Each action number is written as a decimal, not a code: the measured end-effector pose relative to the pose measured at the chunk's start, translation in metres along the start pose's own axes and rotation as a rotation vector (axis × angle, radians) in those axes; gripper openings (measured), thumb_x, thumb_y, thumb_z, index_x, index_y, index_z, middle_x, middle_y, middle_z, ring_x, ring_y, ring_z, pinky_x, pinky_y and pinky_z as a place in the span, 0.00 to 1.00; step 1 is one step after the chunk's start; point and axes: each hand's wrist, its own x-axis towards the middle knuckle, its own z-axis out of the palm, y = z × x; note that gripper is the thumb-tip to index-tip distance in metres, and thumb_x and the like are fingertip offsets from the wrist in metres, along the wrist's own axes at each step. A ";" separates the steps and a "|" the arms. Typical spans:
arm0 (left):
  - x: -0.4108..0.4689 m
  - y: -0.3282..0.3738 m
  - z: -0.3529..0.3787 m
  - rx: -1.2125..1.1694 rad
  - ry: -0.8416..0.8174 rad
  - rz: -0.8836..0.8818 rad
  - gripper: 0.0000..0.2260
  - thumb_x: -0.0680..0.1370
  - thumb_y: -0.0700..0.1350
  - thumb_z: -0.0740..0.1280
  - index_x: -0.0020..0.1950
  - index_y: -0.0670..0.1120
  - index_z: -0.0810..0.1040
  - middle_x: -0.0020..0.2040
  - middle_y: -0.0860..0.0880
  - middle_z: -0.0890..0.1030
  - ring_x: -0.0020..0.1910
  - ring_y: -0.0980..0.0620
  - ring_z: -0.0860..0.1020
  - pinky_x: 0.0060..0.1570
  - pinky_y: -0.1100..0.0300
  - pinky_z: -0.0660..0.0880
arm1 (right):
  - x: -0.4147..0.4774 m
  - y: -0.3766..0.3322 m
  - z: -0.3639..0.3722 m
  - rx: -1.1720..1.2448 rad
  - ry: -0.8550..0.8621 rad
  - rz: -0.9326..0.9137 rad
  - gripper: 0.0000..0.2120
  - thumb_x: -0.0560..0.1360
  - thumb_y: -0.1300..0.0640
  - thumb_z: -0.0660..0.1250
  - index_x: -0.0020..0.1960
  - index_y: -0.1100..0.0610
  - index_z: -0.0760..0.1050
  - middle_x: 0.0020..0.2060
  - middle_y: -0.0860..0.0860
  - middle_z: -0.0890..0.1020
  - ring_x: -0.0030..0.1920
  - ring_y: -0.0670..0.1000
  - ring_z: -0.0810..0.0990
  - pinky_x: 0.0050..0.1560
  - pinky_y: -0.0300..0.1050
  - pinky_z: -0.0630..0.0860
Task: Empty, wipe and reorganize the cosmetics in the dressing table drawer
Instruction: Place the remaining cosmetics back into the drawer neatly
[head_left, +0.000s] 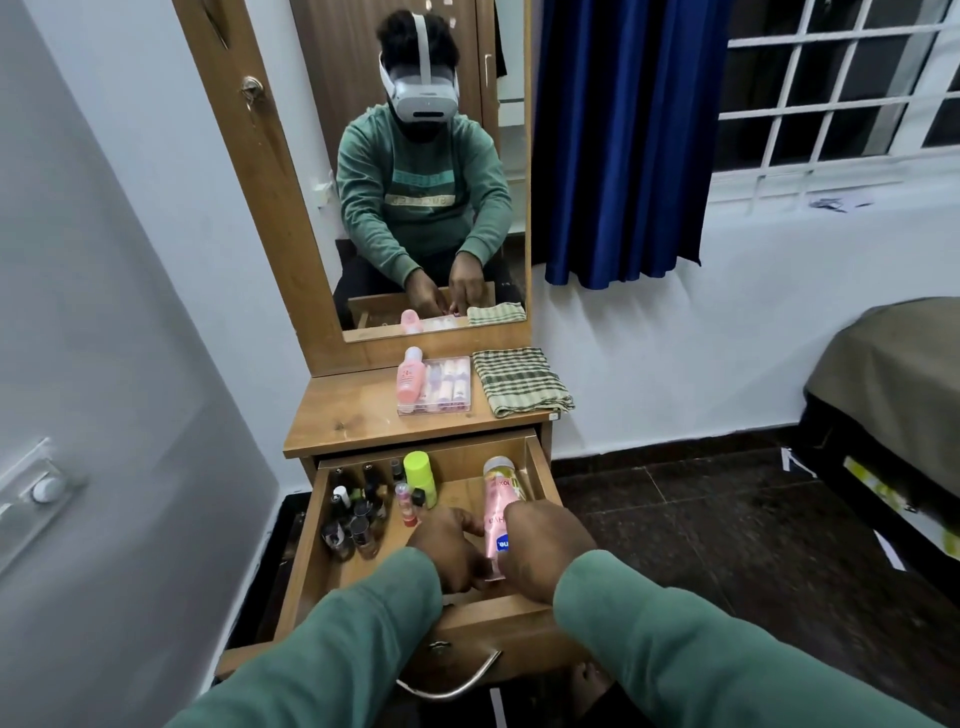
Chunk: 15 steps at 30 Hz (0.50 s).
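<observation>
While the left hand and right hand both curl round the near end of the pink bottle, it sits in the right half of the drawer, long axis front-to-back, cap pointing away. The right hand looks nearer its body. Nail polish bottles cluster well left, apart.

Person as reflected in the mirror: white headset with top strap; green sweatshirt, banded print across chest; dark trousers. Below the mirror, green sleeves reach the left hand and right hand.
</observation>
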 end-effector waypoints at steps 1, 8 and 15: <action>0.003 -0.001 0.001 0.001 0.003 -0.004 0.15 0.76 0.30 0.70 0.57 0.47 0.76 0.51 0.38 0.85 0.48 0.39 0.86 0.41 0.51 0.82 | 0.001 -0.002 0.002 -0.013 -0.007 0.011 0.22 0.77 0.52 0.74 0.68 0.60 0.76 0.56 0.57 0.83 0.54 0.58 0.83 0.55 0.48 0.80; 0.024 -0.006 0.008 0.049 -0.019 -0.007 0.14 0.75 0.30 0.71 0.51 0.49 0.78 0.51 0.43 0.84 0.51 0.45 0.83 0.50 0.50 0.84 | 0.006 -0.007 0.007 -0.051 -0.081 0.041 0.23 0.77 0.54 0.74 0.69 0.60 0.75 0.59 0.59 0.82 0.57 0.59 0.81 0.56 0.52 0.80; 0.039 -0.008 0.011 0.255 -0.039 0.061 0.12 0.77 0.34 0.71 0.55 0.49 0.81 0.44 0.53 0.81 0.42 0.56 0.78 0.31 0.71 0.74 | 0.011 -0.008 0.005 -0.126 -0.113 -0.024 0.26 0.79 0.58 0.71 0.75 0.60 0.71 0.74 0.61 0.69 0.68 0.62 0.73 0.67 0.58 0.76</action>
